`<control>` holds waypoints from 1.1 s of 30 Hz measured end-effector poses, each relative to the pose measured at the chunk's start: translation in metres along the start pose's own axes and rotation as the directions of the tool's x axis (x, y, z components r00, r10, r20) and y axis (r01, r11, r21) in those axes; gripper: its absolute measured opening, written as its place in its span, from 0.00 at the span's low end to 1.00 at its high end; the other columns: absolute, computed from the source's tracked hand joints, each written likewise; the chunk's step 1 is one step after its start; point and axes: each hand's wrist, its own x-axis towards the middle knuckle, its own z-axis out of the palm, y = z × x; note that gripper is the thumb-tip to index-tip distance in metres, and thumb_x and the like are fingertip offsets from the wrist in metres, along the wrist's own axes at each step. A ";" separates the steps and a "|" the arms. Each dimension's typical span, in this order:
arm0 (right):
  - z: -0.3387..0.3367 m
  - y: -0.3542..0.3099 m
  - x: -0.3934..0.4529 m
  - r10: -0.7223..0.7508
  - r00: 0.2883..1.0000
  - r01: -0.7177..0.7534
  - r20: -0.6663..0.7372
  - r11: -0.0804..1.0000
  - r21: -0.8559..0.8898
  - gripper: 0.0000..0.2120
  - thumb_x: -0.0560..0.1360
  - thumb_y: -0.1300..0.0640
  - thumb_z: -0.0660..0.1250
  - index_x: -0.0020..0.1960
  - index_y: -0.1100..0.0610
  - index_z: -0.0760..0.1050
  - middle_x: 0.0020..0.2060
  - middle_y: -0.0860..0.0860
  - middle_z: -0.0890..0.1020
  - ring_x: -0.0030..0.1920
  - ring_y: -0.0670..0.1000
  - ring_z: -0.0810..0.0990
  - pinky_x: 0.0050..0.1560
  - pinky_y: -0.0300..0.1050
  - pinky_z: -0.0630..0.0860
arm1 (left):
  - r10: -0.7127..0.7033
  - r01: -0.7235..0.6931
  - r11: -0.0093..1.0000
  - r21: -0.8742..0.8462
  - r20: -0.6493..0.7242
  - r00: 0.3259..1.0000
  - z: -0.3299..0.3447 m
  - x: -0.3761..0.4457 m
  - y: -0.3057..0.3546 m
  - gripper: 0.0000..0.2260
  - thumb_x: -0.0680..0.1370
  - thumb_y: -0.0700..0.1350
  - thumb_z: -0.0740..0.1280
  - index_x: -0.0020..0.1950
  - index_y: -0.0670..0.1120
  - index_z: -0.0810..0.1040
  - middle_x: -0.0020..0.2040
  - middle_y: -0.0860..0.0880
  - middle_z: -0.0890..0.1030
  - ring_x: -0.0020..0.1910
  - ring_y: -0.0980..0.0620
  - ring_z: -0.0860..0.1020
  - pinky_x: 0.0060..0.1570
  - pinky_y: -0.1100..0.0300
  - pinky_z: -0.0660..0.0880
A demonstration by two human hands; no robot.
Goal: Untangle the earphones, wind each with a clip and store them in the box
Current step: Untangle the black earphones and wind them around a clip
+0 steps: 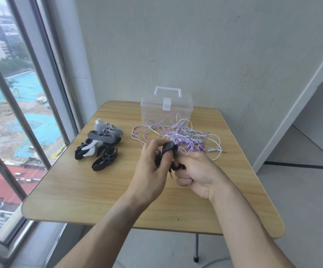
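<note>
Earphones (178,132) lie in a purple and white tangle on the far right part of the table (91,190), just in front of the box (166,106), with one plug end reaching out to the right. We go from the big things down. The table is a wooden top standing in a corner, with a window (21,93) along its left side. The box is clear plastic with a white handle and latch, its lid down, at the table's far edge. Left of the tangle sits a pile of clips (100,146), black, grey and white, heaped on one another. Above the middle of the table we hold our two hands close together. Our left hand (152,171) pinches a black clip (167,149) between thumb and fingers. Our right hand (197,175) is curled round a dark cord at the clip's lower end, and a small plug (170,174) hangs down between the two hands.
</note>
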 end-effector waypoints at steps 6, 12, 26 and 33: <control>0.004 0.007 0.001 -0.061 0.996 0.073 0.062 0.974 -0.216 0.12 0.83 0.51 0.62 0.44 0.56 0.73 0.34 0.48 0.72 0.29 0.46 0.63 0.25 0.36 0.63 | -0.029 0.024 0.998 -0.057 -0.091 0.995 0.004 -0.001 0.004 0.05 0.84 0.39 0.60 0.48 0.45 0.70 0.37 0.54 0.77 0.35 0.57 0.74 0.39 0.66 0.72; 0.003 0.005 -0.007 -0.103 0.970 0.190 0.219 0.885 -0.426 0.10 0.80 0.64 0.65 0.40 0.55 0.75 0.34 0.49 0.76 0.31 0.47 0.70 0.31 0.39 0.71 | -0.097 0.087 0.979 -0.183 -0.047 0.994 0.001 -0.002 0.001 0.04 0.76 0.45 0.60 0.44 0.45 0.68 0.42 0.44 0.71 0.39 0.40 0.73 0.36 0.47 0.72; 0.003 0.012 0.009 -0.262 0.949 0.204 -0.176 0.934 -0.293 0.10 0.75 0.60 0.72 0.38 0.65 0.81 0.25 0.50 0.76 0.27 0.49 0.69 0.34 0.45 0.71 | 0.179 -0.154 0.920 0.360 -0.038 0.983 -0.011 0.006 -0.008 0.06 0.79 0.53 0.66 0.51 0.53 0.73 0.48 0.56 0.76 0.50 0.58 0.75 0.52 0.65 0.70; 0.003 0.011 0.006 -0.511 0.803 0.254 -0.306 0.758 -0.600 0.09 0.74 0.59 0.71 0.35 0.59 0.81 0.27 0.52 0.82 0.30 0.56 0.78 0.31 0.42 0.71 | 0.226 -0.154 0.915 0.373 -0.158 0.961 -0.003 0.004 -0.008 0.09 0.73 0.42 0.76 0.48 0.43 0.78 0.45 0.52 0.79 0.37 0.56 0.83 0.38 0.66 0.78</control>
